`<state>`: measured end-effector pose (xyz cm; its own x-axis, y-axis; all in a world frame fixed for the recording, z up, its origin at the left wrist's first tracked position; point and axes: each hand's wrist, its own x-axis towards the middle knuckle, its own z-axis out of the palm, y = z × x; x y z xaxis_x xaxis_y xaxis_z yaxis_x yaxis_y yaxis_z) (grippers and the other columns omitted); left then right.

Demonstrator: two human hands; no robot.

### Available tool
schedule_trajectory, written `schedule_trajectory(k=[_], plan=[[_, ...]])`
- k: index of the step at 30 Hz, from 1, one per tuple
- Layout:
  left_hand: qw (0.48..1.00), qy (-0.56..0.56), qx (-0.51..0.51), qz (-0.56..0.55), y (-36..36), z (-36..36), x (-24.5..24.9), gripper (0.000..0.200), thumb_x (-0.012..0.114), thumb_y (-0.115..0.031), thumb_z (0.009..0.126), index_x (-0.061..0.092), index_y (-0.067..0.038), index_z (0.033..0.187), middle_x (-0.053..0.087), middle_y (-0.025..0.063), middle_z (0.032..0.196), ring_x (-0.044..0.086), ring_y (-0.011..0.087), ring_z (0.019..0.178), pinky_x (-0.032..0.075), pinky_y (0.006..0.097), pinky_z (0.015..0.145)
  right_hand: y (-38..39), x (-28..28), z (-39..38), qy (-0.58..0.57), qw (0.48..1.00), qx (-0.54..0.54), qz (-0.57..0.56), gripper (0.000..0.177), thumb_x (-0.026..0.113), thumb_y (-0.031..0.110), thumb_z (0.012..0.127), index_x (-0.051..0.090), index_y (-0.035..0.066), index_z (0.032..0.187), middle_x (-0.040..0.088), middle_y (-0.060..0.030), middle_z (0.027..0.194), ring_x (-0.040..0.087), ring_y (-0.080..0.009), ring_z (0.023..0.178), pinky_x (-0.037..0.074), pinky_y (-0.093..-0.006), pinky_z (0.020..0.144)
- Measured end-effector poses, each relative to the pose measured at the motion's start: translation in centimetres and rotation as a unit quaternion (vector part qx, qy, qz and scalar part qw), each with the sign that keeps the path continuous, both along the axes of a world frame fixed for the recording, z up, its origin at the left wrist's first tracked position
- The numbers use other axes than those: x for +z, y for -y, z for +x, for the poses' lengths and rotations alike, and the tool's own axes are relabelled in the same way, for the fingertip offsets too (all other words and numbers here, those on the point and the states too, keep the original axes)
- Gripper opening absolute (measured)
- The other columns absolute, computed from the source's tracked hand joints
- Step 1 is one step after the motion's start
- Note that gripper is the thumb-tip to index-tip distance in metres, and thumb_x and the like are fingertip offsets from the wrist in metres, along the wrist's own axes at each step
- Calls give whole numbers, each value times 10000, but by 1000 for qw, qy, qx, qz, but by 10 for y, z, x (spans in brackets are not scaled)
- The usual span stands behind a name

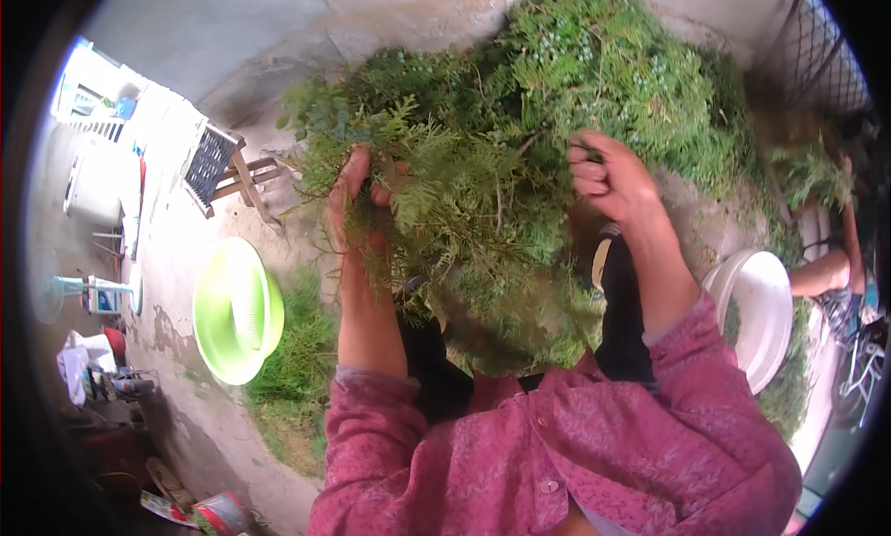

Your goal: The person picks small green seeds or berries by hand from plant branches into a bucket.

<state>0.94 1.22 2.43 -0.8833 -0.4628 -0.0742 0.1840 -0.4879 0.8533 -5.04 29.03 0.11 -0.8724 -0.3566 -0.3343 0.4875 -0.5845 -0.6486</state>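
My left hand (351,191) is closed around a leafy evergreen branch (455,179), whose feathery green sprays spread to the right and hang down in front of my legs. To the right of those sprays, my right hand (614,179) is curled into a fist at about the same height. Whatever its fingers hold, if anything, is hidden or too small to name. Behind both hands lies a big heap of cut evergreen branches (617,81), dotted with small pale blue-green berries.
A lime-green basin (212,327) stands left beside a patch of clippings (292,346). At right sits a white tub (766,318); beyond it another person's arm (851,225) reaches toward greenery. A wooden folding stool (243,176) stands upper left. A concrete wall (399,12) bounds the back.
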Motion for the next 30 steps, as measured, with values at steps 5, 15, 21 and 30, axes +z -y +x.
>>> schedule_trajectory(k=[5,15,21,30], plan=[[992,-21,-4,125,9,1,10,245,512,-341,849,500,-100,806,423,-33,576,403,94,507,325,230,427,-123,5,35,-103,959,-235,121,64,487,105,869,490,56,828,443,9,692,336,-36,500,239,-163,380],[983,-41,-131,120,26,11,4,257,539,-382,824,524,-128,861,486,-19,612,534,137,563,425,239,435,-301,-47,188,151,336,-5,930,462,562,205,678,533,51,1113,548,-203,1089,478,-338,1082,395,-400,904],[967,-50,-206,143,8,10,12,148,575,-211,816,516,-81,854,499,36,613,417,111,470,350,254,425,-198,-8,109,-164,487,-13,858,375,537,237,700,588,0,987,592,-217,959,566,-342,921,436,-363,808],[956,-10,-270,115,15,11,9,194,574,-251,826,461,-122,737,394,-7,522,371,103,453,257,240,424,68,76,77,-400,789,95,457,281,568,149,824,555,7,1067,616,-83,938,572,-141,858,454,-253,782]])
